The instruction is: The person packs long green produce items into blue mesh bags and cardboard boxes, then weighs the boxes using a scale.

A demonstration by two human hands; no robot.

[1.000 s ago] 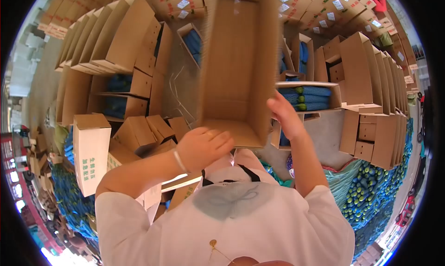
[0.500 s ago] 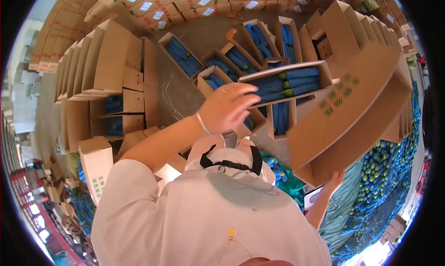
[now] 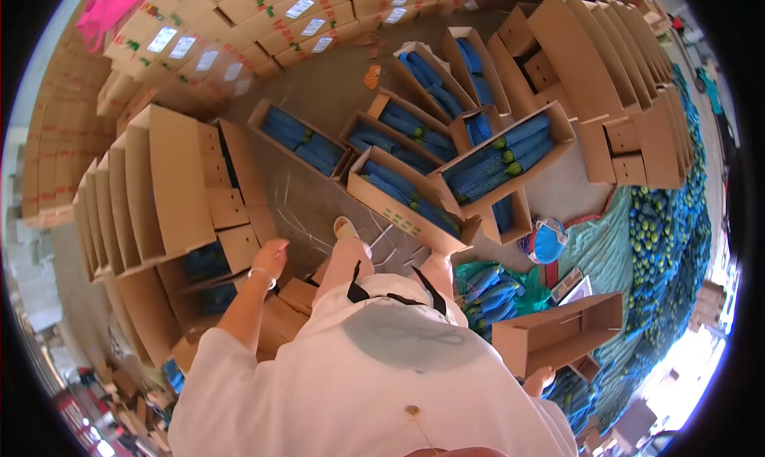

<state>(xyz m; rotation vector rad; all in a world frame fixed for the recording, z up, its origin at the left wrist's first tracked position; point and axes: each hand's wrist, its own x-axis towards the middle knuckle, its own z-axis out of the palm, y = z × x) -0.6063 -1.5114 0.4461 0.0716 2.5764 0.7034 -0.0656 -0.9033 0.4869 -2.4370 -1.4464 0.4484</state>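
Note:
My right hand grips the near edge of an empty, open cardboard box, held low at my right side and tilted so its inside shows. My left hand, with a bracelet at the wrist, hangs at my left side near the stacked boxes. Its fingers look curled together, with nothing visible in them. On the floor ahead, a filled cardboard box and another one hold long green vegetables in blue mesh sleeves.
Upright cardboard boxes stand stacked at left and at right. A wall of printed cartons closes the back. A heap of blue-netted vegetables lies at far right beside a pale green sheet. A blue round stool-like object stands nearby.
My right hand has lowered the cardboard box and drawn it back beside me. My left hand has swung down and left, away from the filled boxes. The view has shifted too.

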